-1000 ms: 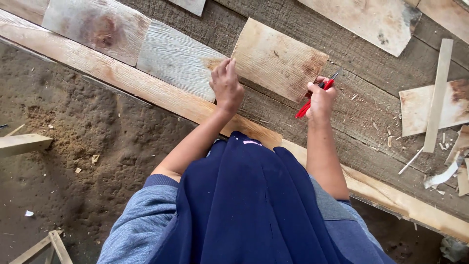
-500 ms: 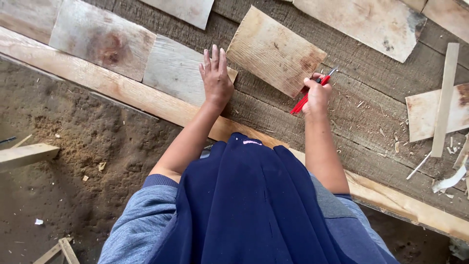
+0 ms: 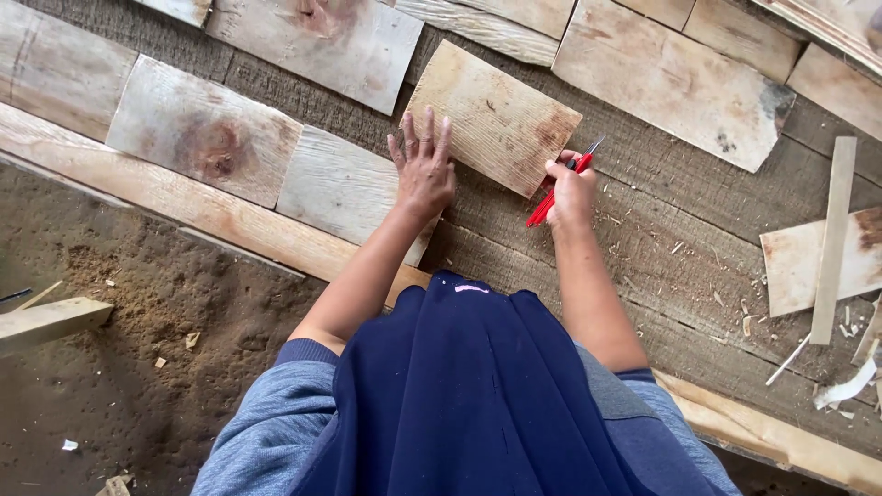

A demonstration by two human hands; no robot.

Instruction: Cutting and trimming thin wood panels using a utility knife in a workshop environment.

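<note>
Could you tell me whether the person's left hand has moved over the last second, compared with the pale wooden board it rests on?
Yes. The left hand has slid from the pale wooden board's lower edge toward its left corner, fingers now spread flat.

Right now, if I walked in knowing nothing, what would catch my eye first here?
Probably the bright red pencil-like tool gripped in the right hand, at the lower right edge of a pale wooden board near the middle. The left hand lies flat with fingers spread on that board's left edge. Around them, more cut boards lie on rough grey planks, with sawdust-covered ground at lower left.
</note>
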